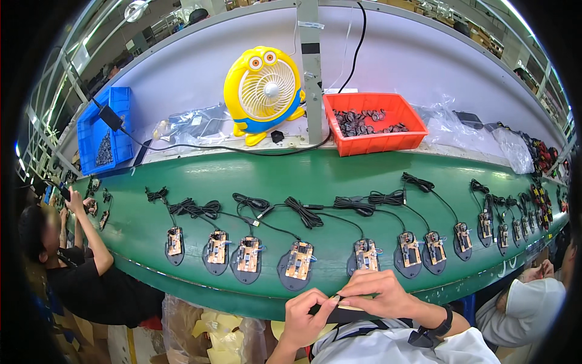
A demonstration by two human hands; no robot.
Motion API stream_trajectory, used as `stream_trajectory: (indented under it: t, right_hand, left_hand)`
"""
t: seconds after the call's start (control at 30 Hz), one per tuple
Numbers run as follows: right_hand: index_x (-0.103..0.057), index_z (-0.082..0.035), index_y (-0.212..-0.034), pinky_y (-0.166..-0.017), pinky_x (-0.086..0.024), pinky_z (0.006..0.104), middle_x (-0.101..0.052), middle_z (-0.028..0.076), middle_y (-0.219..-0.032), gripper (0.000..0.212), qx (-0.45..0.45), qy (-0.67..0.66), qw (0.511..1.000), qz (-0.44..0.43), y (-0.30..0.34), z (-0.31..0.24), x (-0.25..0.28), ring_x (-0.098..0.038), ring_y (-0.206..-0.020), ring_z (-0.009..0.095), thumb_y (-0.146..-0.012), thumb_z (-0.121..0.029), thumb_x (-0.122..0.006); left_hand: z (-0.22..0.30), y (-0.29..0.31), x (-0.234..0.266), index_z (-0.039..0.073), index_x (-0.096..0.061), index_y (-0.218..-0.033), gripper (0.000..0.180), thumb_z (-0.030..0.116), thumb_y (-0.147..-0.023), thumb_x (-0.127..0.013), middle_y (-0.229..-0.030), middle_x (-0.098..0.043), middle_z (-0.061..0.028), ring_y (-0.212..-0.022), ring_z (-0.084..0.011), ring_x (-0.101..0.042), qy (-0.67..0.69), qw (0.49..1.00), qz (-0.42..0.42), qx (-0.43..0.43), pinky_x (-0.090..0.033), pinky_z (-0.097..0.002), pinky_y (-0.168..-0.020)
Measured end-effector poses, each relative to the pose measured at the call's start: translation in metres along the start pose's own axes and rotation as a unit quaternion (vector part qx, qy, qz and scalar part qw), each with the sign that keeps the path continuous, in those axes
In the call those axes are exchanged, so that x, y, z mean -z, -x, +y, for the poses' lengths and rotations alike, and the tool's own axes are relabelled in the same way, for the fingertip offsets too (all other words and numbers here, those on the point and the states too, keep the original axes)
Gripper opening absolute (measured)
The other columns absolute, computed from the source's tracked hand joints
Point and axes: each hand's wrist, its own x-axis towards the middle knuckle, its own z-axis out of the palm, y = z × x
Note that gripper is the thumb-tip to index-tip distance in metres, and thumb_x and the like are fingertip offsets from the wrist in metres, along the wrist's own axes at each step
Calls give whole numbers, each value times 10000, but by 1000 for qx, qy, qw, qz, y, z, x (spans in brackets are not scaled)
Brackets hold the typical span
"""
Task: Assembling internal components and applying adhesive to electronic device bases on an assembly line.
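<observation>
My left hand (pixel 307 316) and my right hand (pixel 377 292) meet at the near edge of the green work surface (pixel 242 170). Both have thumb and fingers pinched together around something small; a pale sliver and a dark edge show, but its kind is hidden by the fingers. Just beyond my right hand lies a computer mouse base with a tan circuit board (pixel 366 256), partly covered by the fingers. Another such mouse base (pixel 297 267) sits to its left. Several more stretch in a row to both sides, each with a bundled black cable (pixel 303 212) behind it.
An orange-red bin (pixel 379 144) with small dark round parts and a blue bin (pixel 124 145) with dark pieces stand along the back. A yellow fan (pixel 267 91) stands between them. Co-workers sit at left (pixel 91 279) and right (pixel 521 309). Black power cord (pixel 230 150) crosses behind.
</observation>
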Motion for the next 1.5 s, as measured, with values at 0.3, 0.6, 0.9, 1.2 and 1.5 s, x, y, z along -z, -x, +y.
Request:
stream_trajectory:
  t: [0.3, 0.6, 0.9, 1.2, 1.5]
  right_hand:
    - [-823, -13, -970, -714, -566, 337, -767, 87, -970, 168, 38, 48, 990, 131, 9, 19, -5, -713, -845, 220, -807, 12, -856]
    - [-773, -14, -965, -725, -545, 349, -760, 111, -950, 221, 236, 164, 942, 176, 12, 19, 19, -701, -768, 254, -774, 87, -816]
    - [-752, 21, -1010, -698, -544, 296, -748, 117, -948, 104, -10, 106, 983, 148, 9, 34, 78, -690, -811, 176, -913, 58, -744]
    - [-744, -13, -1045, -812, -578, 393, -756, 131, -983, 111, -72, 139, 987, -28, 3, 40, 74, -731, -930, 302, -943, -53, -726]
    - [-741, -18, -1023, -808, -567, 403, -745, 113, -951, 102, -53, 160, 984, -54, 2, 40, 73, -703, -911, 299, -935, -66, -720]
  left_hand:
    - [10, -3, -6, -16, -671, -824, 202, 87, -889, -832, -724, -642, -63, -582, -150, -577, -9, 1000, -13, -18, -457, -284, -563]
    - [8, -5, -7, 19, -546, -681, 406, 155, -864, -882, -598, -528, -69, -489, -155, -470, -62, 995, -56, 49, -372, -322, -483]
    - [14, -11, -30, -10, -599, -921, 270, 96, -860, -839, -963, -632, -143, -847, -319, -639, -89, 971, -163, -151, -515, -410, -701]
    - [5, -13, -57, -24, -609, -1006, 343, 293, -952, -727, -1410, -636, -207, -1214, -335, -591, -340, 883, -203, -252, -471, -448, -903]
    - [7, -16, -59, -35, -625, -1018, 346, 288, -951, -726, -1354, -667, -204, -1238, -337, -579, -341, 881, -207, -254, -468, -459, -910]
